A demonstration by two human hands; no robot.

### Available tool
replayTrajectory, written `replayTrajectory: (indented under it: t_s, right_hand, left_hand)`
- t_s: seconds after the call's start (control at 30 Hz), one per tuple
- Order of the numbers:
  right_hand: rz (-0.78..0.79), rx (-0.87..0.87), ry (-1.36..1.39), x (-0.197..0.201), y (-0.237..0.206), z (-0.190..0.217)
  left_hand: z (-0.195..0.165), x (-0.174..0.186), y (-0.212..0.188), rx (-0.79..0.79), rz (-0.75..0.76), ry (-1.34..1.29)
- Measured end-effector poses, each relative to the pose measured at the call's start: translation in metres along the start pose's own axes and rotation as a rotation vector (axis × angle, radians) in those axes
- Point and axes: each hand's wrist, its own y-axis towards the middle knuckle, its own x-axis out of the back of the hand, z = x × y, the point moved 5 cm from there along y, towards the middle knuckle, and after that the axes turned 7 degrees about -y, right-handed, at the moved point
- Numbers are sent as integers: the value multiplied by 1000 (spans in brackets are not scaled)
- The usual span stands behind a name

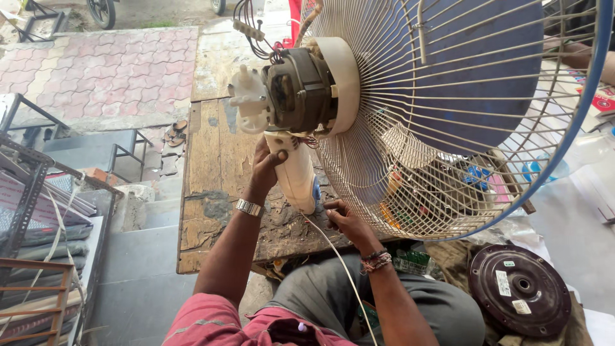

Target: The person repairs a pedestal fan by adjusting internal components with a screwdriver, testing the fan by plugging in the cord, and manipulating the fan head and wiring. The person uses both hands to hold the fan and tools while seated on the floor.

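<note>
A stack of folded cloth (38,240) lay on a metal rack at the far left, beside a step and a pink paved yard (109,70). Next came the worn wooden bench (205,147), its top scarred and stained.

The left hand (266,168) was closed around the top of the white fan neck (296,173), thumb over the front, apparently to prop the head up so the bare motor (300,96) stayed clear of the bench. A metal watch (248,207) sat on that wrist. The motor's rear cover was off, showing windings, a white gear housing (248,97) at the back and loose wires (253,32) running upward.

The right hand (343,221) rested low at the foot of the neck, fingers pinched narrow on a white cord (339,256) that trailed down over the lap. Whether it also held a tool could not be told.

The wire guard (461,122) with its blue rim and dark blue blades filled the right side, tilted toward the camera. Through it showed small packages, blue and orange, too blurred to make out.

At lower right lay a round dark brown motor plate (519,288) carrying small white rectangular labels and one green one. A red-and-white printed box (602,99) sat at the far right edge.
</note>
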Motion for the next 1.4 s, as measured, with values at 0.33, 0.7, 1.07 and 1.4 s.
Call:
replayTrajectory:
  t_s: [0.33, 0.7, 1.07, 1.4]
  right_hand:
    - [-10, -7, -53, 8, 4, -5]
    - [0, 11, -100, 2, 4, -5]
    - [12, 38, -79, 2, 2, -1]
    - [16, 14, -84, 0, 1, 4]
  left_hand:
    - [8, 1, 4, 9, -12, 24]
    - [5, 4, 2, 5, -2, 67]
    - [6, 4, 3, 1, -11, 73]
    - [1, 1, 3, -5, -23, 93]
